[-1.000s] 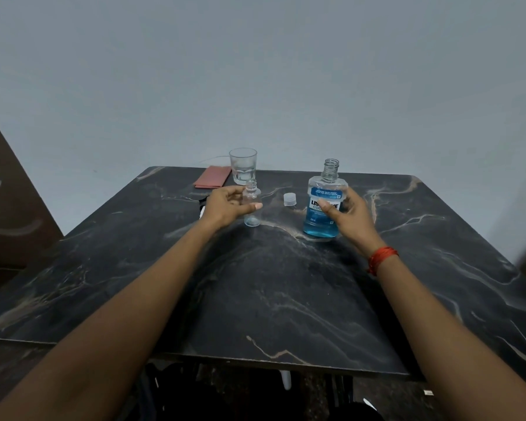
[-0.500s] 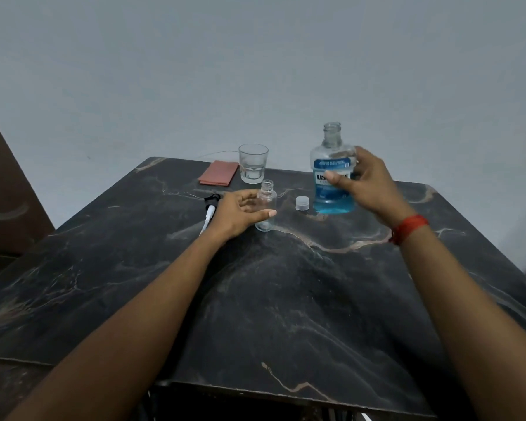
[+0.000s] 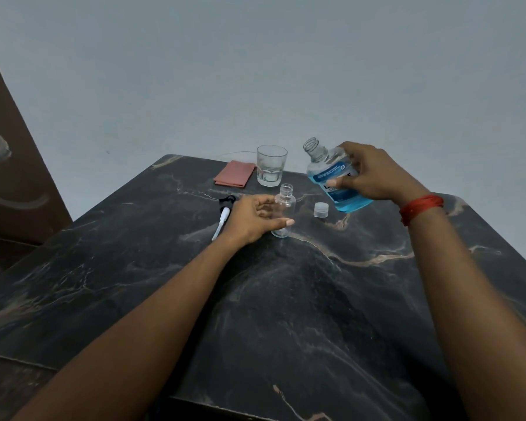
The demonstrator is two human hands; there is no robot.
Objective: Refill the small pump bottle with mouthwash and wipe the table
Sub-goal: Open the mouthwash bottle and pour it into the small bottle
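1. Small pump bottle [image 3: 283,209]: clear, uncapped, upright on the dark marble table [image 3: 316,299], toward the far edge, near the middle.
2. Left hand [image 3: 252,221]: fingers curled around the small pump bottle from its left side, thumb laid across the front low down; the bottle is held steady on the table.
3. Mouthwash bottle [image 3: 334,177]: blue liquid inside, cap off, lifted clear of the table and tilted with its open neck up and to the left, above and right of the small pump bottle; the two are apart.
4. Right hand [image 3: 371,174]: fingers closed around the body of the mouthwash bottle, label partly covered. A red thread band [image 3: 421,208] is worn at the wrist.
5. White cap [image 3: 321,209]: set on the table just right of the small pump bottle.
6. Pump head [image 3: 224,214]: black top, white tube, laid flat just left of the left hand.
7. Glass [image 3: 271,165]: upright by the far edge, behind the small pump bottle.
8. Pink cloth [image 3: 234,177]: folded, just left of the glass at the far edge.
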